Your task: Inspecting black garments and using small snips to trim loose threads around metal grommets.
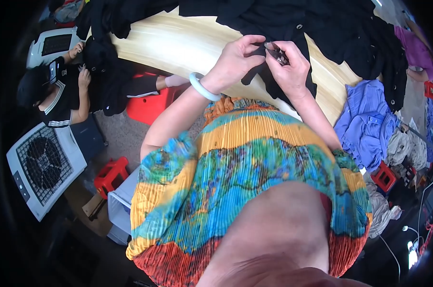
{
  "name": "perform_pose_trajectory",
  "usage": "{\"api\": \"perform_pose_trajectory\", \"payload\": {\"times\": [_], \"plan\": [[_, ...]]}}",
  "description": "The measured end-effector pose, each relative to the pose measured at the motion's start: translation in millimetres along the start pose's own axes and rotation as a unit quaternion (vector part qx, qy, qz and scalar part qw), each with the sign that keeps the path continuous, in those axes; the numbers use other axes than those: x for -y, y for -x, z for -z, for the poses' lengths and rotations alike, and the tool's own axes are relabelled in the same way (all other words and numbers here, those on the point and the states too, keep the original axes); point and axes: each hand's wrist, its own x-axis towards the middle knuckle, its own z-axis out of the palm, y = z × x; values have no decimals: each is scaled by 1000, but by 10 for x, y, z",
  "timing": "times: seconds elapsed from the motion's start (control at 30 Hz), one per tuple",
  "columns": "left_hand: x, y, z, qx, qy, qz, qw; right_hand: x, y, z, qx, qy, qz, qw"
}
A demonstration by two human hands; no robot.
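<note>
Both hands meet over the near side of a pale wood-grain table. My left hand, with a pale bangle at its wrist, pinches an edge of a black garment between thumb and fingertips. My right hand is closed around small dark thread snips. Their tips point at the cloth by my left fingertips; whether they touch it I cannot tell. Part of the black garment hangs below and between my hands. More black clothing with round metal eyelets or buttons is heaped across the far side.
Blue-violet garments hang at the table's right edge, beside greyish cloth. At left, a person handles black cloth near a red stool. A white fan unit stands lower left. Another person in purple is far right.
</note>
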Motion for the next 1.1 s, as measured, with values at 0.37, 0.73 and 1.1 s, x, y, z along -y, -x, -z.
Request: {"api": "perform_pose_trajectory", "payload": {"times": [0.37,0.73,1.1], "plan": [[160,-81,-8,-65,-115,-32,991,-67,57,-60,14,-229,-241,943],[257,-80,103,-91,-266,-81,956,-76,47,-66,31,-377,-384,842],[366,-61,188,-127,-350,-101,922,-150,110,-247,38,-348,-361,864]]}}
